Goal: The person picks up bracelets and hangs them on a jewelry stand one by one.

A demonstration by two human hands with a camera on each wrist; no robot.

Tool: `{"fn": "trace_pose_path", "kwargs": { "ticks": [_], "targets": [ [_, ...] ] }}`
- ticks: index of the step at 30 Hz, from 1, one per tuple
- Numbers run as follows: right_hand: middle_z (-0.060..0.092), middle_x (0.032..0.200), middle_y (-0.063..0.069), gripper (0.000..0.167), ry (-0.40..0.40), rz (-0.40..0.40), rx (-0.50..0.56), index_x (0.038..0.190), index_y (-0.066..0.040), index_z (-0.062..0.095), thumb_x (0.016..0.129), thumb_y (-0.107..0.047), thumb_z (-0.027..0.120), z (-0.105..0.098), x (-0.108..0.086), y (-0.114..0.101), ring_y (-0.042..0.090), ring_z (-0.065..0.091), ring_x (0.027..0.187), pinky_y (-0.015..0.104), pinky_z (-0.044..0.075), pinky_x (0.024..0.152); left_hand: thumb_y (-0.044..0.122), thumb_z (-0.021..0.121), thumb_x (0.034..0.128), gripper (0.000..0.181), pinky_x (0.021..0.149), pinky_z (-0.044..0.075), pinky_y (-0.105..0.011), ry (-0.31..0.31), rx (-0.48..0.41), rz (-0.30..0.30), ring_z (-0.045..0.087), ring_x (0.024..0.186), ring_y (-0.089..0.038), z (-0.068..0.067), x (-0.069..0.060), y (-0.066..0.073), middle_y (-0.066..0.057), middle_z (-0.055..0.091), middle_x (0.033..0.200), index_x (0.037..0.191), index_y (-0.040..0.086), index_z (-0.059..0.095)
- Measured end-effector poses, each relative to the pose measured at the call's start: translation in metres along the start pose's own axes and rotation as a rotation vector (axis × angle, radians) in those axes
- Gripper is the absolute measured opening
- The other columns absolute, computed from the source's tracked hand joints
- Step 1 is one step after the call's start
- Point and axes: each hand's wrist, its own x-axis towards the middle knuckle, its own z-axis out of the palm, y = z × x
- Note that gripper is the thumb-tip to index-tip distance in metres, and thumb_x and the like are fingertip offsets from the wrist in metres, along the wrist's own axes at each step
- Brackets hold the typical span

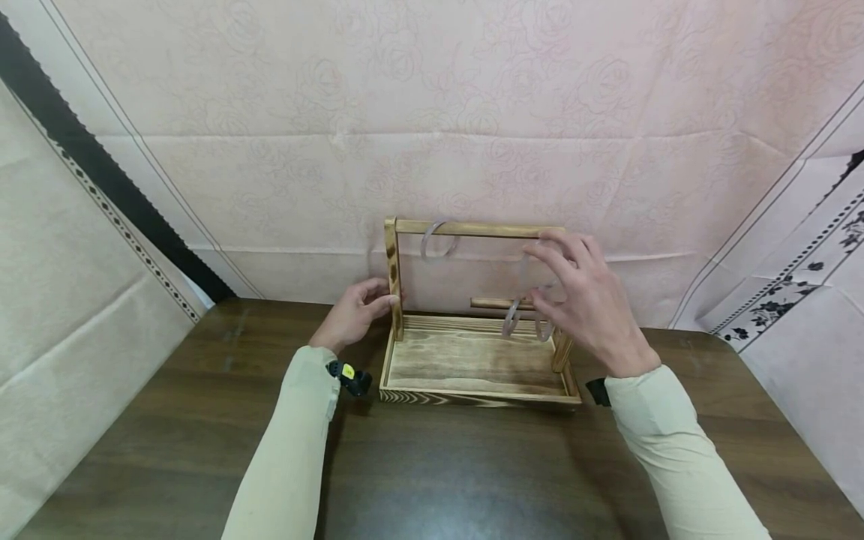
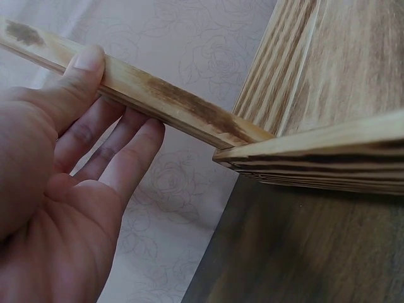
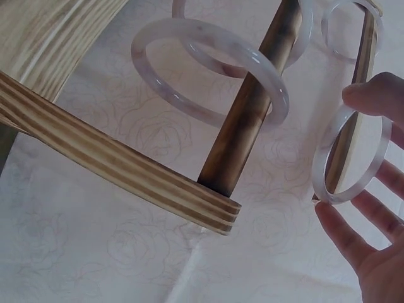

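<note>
A wooden stand (image 1: pixel 472 400) has a tray base and two posts, each bearing one bar. My left hand (image 1: pixel 352 316) pinches the left post (image 2: pixel 170 101) between thumb and fingers. My right hand (image 1: pixel 589 300) holds a pale translucent bangle (image 3: pixel 320 154) by its edges, at the free right end of the upper bar (image 1: pixel 486 229). In the right wrist view the bar's end shows through that ring; whether it is threaded on, I cannot tell. Another bangle (image 1: pixel 425 247) hangs on the upper bar nearer the left post. Two more, one of them this bangle (image 3: pixel 142 69), hang on the lower bar (image 3: pixel 237 145).
The stand rests on a dark brown wooden table (image 1: pixel 439 472), near its back edge. Behind it hangs a pale rose-patterned cloth (image 1: pixel 432 90). Similar cloth hangs at both sides. The short right post (image 1: pixel 562 351) stands just left of my right wrist.
</note>
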Motion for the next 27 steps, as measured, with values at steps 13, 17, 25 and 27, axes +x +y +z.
{"fn": "trace_pose_path", "kwargs": {
  "ticks": [13, 17, 25, 27],
  "targets": [
    [0.054, 0.142, 0.014, 0.065, 0.024, 0.043, -0.006, 0.133, -0.010, 0.062, 0.072, 0.001, 0.085, -0.0010, 0.0018, 0.0027, 0.034, 0.049, 0.125, 0.054, 0.059, 0.076, 0.021, 0.061, 0.1036, 0.033, 0.110, 0.051, -0.044, -0.007, 0.010, 0.008, 0.062, 0.123, -0.028, 0.0002, 0.0008, 0.0007, -0.016, 0.066, 0.131, 0.132, 0.004, 0.062],
    [0.054, 0.141, 0.014, 0.065, 0.027, 0.051, -0.006, 0.132, -0.010, 0.063, 0.073, 0.003, 0.084, -0.0016, 0.0026, 0.0043, 0.035, 0.049, 0.123, 0.055, 0.059, 0.074, 0.020, 0.060, 0.1037, 0.034, 0.111, 0.051, -0.044, -0.010, 0.003, 0.011, 0.062, 0.123, -0.028, 0.0000, 0.0002, 0.0015, -0.017, 0.066, 0.131, 0.133, 0.002, 0.061],
    [0.053, 0.144, 0.012, 0.065, 0.020, 0.079, -0.001, 0.133, -0.011, 0.063, 0.073, 0.004, 0.084, -0.0027, 0.0042, 0.0066, 0.035, 0.047, 0.126, 0.061, 0.059, 0.071, 0.022, 0.060, 0.1042, 0.038, 0.112, 0.050, -0.044, -0.010, 0.017, 0.019, 0.061, 0.124, -0.027, -0.0008, 0.0003, -0.0006, -0.016, 0.065, 0.132, 0.135, 0.000, 0.059],
    [0.053, 0.144, 0.012, 0.065, 0.017, 0.082, -0.004, 0.133, -0.011, 0.063, 0.073, 0.003, 0.085, -0.0030, 0.0045, 0.0070, 0.035, 0.047, 0.126, 0.062, 0.059, 0.070, 0.023, 0.060, 0.1042, 0.038, 0.112, 0.050, -0.044, -0.010, 0.023, 0.019, 0.061, 0.124, -0.027, -0.0012, 0.0004, -0.0009, -0.016, 0.065, 0.133, 0.136, 0.001, 0.059]
  ]
}}
